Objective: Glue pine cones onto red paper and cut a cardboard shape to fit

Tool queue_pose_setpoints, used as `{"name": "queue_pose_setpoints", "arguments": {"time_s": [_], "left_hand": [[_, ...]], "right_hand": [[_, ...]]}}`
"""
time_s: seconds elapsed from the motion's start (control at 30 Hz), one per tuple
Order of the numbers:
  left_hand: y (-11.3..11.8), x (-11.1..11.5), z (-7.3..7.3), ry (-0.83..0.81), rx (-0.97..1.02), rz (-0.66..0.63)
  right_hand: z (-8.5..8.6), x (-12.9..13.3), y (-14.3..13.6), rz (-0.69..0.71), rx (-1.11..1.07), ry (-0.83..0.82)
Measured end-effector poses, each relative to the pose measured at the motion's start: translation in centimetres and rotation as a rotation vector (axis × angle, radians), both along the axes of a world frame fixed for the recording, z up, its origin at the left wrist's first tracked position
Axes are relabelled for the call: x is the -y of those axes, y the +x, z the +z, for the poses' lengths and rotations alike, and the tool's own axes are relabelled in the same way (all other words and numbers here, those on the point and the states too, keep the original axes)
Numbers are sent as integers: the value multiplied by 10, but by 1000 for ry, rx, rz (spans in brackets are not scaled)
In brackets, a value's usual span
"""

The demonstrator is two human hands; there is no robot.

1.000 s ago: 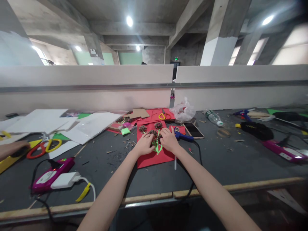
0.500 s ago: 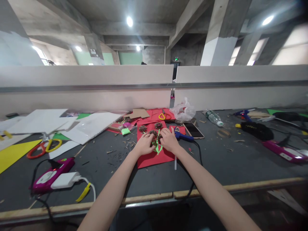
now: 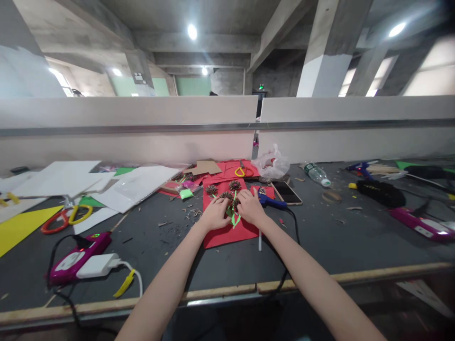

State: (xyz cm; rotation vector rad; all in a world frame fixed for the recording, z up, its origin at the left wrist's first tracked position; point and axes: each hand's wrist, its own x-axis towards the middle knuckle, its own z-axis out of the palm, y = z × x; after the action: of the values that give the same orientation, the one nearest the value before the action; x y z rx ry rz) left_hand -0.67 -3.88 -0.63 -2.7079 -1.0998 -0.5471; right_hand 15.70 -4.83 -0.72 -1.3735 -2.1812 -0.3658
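Both hands, left hand [image 3: 215,214] and right hand [image 3: 250,207], hide the green strip [image 3: 233,219].

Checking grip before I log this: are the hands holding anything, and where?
Both hands, left hand and right hand, pinch the green strip on the red sheet; exact grip point unclear.

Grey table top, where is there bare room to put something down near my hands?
Bare patches: the grey table top between the red paper sheet and the wooden front edge; also right of the blue glue gun, toward the magenta power strip. Crowded: behind both hands, and the white sheets at left.
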Motion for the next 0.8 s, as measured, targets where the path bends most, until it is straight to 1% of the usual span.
{"name": "queue_pose_setpoints", "arguments": {"time_s": [0.17,0.3,0.4,0.5,0.67,0.8], "left_hand": [[1,-1,-1,3,-11,6],[0,0,1,45,6,15],[0,1,2,36,-7,27],[0,1,3,33,-17,20],[1,2,3,75,-4,12],[1,3,4,59,-10,10]], "right_hand": [[-1,-1,0,2,3,-2],[0,0,0,-1,-2,-10],[-1,0,0,2,-3,-6],[0,0,0,7,-8,-7],[2,1,0,1,-6,-16],[3,2,0,-5,4,-18]]}}
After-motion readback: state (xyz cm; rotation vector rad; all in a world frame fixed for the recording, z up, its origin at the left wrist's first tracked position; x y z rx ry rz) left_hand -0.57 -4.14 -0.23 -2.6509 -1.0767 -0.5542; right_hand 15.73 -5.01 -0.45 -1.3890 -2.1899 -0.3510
